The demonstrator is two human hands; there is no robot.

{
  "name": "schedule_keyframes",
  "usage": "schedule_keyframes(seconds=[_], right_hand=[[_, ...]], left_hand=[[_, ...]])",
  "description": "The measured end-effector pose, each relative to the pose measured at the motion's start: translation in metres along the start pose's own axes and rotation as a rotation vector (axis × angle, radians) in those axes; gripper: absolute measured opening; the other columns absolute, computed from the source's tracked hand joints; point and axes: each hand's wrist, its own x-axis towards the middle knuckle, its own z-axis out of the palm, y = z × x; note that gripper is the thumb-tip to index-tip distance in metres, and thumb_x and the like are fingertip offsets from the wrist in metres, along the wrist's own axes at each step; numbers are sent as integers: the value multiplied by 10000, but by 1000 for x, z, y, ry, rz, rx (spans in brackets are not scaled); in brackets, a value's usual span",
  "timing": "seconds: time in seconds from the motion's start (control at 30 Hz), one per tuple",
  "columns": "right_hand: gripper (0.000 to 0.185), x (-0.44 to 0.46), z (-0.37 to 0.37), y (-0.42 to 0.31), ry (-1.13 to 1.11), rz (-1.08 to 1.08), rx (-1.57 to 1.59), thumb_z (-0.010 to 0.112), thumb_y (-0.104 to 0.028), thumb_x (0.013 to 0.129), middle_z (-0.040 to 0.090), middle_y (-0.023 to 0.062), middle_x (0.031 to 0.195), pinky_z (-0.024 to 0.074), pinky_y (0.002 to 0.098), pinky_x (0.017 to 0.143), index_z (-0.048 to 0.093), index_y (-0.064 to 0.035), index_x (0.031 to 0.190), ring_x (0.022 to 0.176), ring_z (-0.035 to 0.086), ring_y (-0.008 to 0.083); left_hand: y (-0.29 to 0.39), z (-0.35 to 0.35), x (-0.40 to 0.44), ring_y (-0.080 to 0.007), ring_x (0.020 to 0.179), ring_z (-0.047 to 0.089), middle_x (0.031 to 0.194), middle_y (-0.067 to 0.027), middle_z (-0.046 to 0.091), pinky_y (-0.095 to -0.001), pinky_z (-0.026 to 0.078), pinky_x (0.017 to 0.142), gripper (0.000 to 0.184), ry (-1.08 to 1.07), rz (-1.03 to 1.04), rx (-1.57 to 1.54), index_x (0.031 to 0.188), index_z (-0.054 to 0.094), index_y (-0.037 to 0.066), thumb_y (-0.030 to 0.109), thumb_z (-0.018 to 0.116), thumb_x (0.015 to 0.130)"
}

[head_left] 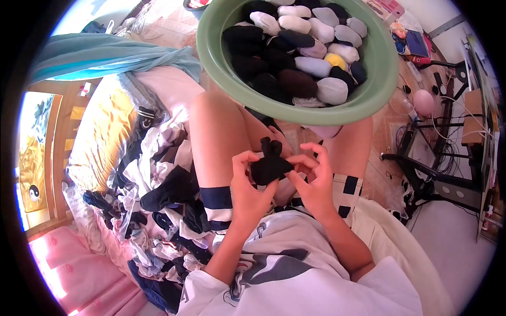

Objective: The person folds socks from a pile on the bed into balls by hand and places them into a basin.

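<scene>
Black sock, partly bundled

The dark fabric sock (270,167) was bunched into a rounded wad, a loose knotted-looking end sticking up, held between both hands (252,189) above the lap.

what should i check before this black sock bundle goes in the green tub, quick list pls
1. Black sock bundle held: ok, left hand grips it, right hand is at its edge
2. Ends tucked in: not ok, a loose bit sticks up on top
3. Pair matches: cannot tell, too bunched up
4. Green tub close by: ok, just ahead, over the knees
5. Sock balls inside rim: ok for those in view
</scene>
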Motion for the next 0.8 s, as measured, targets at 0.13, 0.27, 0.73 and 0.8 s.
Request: schedule_keyframes(seconds=[0.13,0.27,0.73,0.8], right_hand=[[490,-7,2,3,-46,-164,-223,706,59,798,683,98,987,472,243,735,426,-32,1190,772,584,108],[464,-12,2,4,-74,-275,-343,701,55,804,684,105,988,468,239,728,428,-32,1170,749,571,111],[234,8,-26,-5,-206,463,724,624,-64,860,643,75,1030,496,289,748,436,-132,982,909,608,142],[216,10,-23,-12,-250,454,787,619,-113,868,641,77,1062,502,320,837,435,-145,976,989,611,168]], left_hand=[[-10,4,2,-231,968,575,1046,-102,511,-316,477,843,443,177,145,213,1108,538,26,-108,640,699],[-10,5,6,-304,987,581,1062,-138,564,-348,481,862,409,211,234,358,1073,618,20,-124,609,690],[-21,-21,8,-219,1072,602,1137,-130,620,-329,421,987,599,-137,-409,-728,1354,367,41,-12,602,805],[-17,-21,6,-220,1086,592,1156,-130,612,-336,409,1007,549,-214,-442,-878,1330,402,35,45,616,824]])
